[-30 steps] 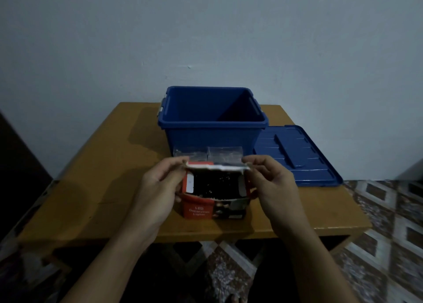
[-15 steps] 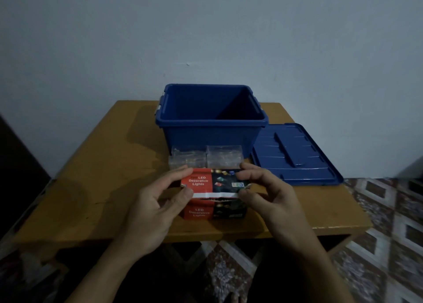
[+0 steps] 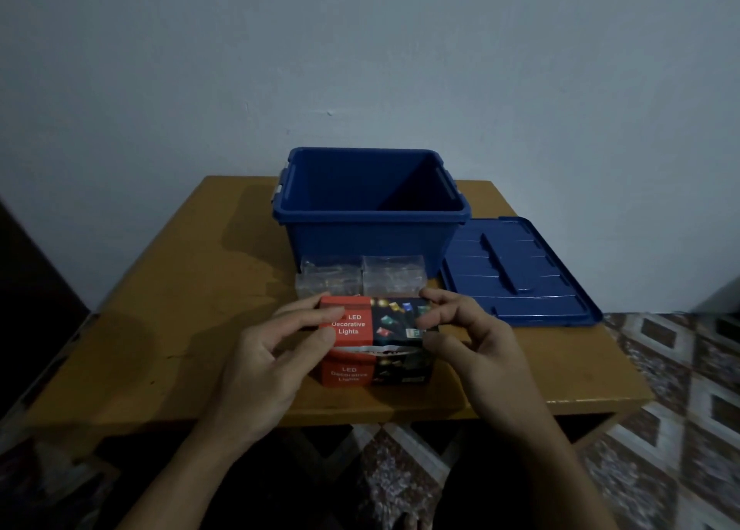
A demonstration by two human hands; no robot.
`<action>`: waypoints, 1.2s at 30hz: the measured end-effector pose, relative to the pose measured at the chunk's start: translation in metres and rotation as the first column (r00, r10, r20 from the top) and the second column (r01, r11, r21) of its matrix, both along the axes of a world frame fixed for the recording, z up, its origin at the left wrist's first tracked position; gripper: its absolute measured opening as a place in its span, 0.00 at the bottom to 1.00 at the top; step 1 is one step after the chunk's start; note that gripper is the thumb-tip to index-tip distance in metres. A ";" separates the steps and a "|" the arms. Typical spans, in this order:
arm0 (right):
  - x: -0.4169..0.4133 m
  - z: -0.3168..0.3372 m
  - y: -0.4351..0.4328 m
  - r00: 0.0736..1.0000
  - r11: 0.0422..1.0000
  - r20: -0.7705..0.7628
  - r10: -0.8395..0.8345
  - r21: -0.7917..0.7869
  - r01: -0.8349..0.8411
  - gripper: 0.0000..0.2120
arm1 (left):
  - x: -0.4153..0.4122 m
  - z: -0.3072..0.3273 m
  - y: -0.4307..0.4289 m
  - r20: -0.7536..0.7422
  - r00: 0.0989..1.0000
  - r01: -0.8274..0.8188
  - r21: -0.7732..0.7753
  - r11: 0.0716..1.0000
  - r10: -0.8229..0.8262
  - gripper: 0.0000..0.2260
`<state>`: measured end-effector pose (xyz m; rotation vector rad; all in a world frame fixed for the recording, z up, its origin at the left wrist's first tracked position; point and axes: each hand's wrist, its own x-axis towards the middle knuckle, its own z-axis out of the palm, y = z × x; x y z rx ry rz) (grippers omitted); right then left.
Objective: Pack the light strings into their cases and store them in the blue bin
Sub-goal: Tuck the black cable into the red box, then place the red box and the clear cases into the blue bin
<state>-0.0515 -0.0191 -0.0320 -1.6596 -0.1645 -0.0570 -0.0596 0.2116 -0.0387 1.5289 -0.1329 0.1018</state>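
A red and black cardboard case (image 3: 374,347) marked "LED Decorative Lights" stands on the wooden table (image 3: 168,329) near its front edge. My left hand (image 3: 276,353) pinches the left end of its top flap and my right hand (image 3: 468,337) pinches the right end. The flap lies nearly flat over the case, with a narrow gap at its front. Just behind the case sit two clear plastic packs (image 3: 360,279) side by side. The open blue bin (image 3: 372,217) stands behind them, and what I see of its inside is bare.
The bin's blue lid (image 3: 516,273) lies flat on the table to the right of the bin, overhanging the right edge. A plain wall rises behind the table. Patterned floor tiles (image 3: 680,369) show to the right and below.
The case's top flap stood raised with the dark contents showing; both hands have folded it down over the opening. The bin, lid and clear packs have not moved.
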 end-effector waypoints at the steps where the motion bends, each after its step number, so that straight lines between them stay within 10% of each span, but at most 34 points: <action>1: 0.000 0.000 0.001 1.000 1.000 -0.001 -0.019 -0.001 0.019 0.06 | 0.000 0.000 0.000 -0.002 1.000 -0.007 0.004 1.000 0.007 0.11; 20: 0.000 0.004 0.020 0.967 0.967 -0.103 -0.234 -0.130 0.220 0.10 | 0.001 0.013 -0.019 -0.303 0.912 -0.264 0.086 0.961 0.278 0.05; 36: -0.006 0.045 0.021 0.937 0.921 -0.120 -0.328 -0.261 0.289 0.09 | -0.005 0.058 -0.021 -0.185 0.960 -0.175 0.196 0.965 0.211 0.09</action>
